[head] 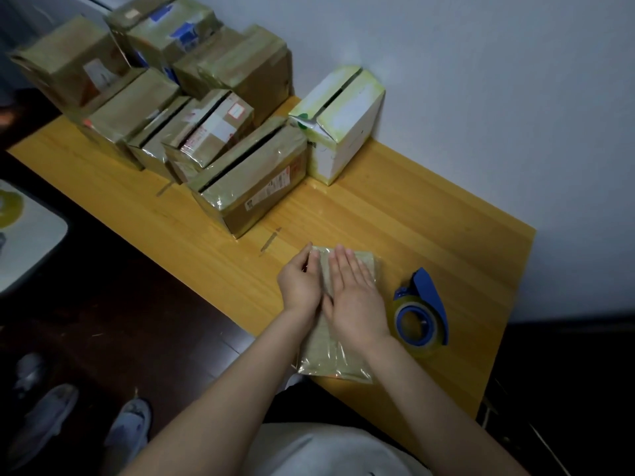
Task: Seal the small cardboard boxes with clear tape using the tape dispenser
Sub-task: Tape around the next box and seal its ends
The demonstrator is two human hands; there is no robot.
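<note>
Head cam: we're pressing left hand and right hand, fingers straight and together, on the small taped box near the table edge. Tape dispenser is sitting just right of it. Closed boxes are sitting far left, contents hidden.

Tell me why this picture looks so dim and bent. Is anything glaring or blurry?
Head view: the light is dim and the lower corners sink into darkness. The wide lens bows the edges of the table. Clear tape gives soft glints on the flat box and on the stacked boxes. The shoes at lower left look smeared and soft.
</note>
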